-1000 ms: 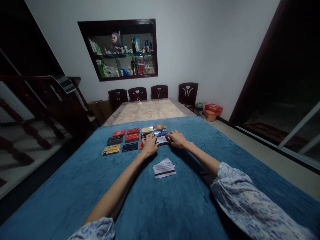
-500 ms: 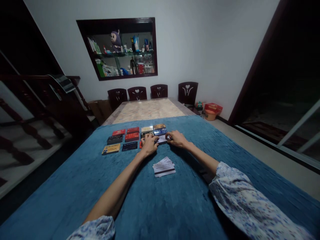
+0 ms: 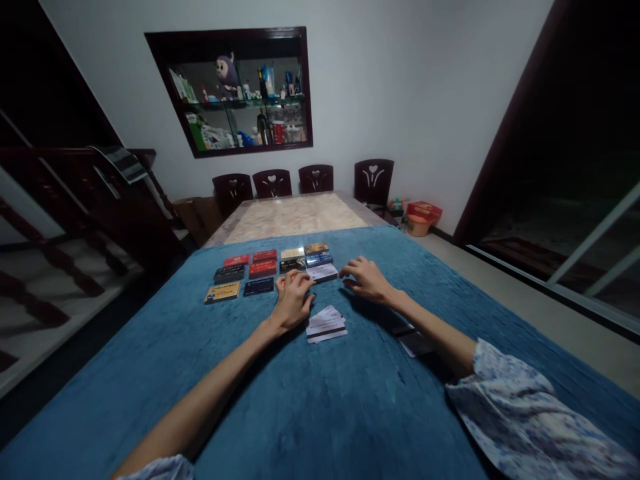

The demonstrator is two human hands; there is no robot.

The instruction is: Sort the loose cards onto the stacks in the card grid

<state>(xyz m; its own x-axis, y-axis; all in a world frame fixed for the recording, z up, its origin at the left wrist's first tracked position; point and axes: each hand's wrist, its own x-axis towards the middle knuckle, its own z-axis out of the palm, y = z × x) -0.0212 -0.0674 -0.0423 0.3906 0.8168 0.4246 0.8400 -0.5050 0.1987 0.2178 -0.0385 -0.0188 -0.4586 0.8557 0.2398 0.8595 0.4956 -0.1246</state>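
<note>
Pulling back from the flat white card (image 3: 323, 272), now laid down, the right hand (image 3: 367, 280) is loose and empty. The left hand (image 3: 293, 301) beside that card has curled fingers, and I cannot tell if they hold anything.

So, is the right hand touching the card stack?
Apart. Head view shows bare blue cloth between the right hand and the stack.

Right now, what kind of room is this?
Most likely a dining room in a home: a long table under a blue cloth, wooden chairs lined up at its far end, and a glass-shelved wall niche holding bottles and a plush toy.
</note>
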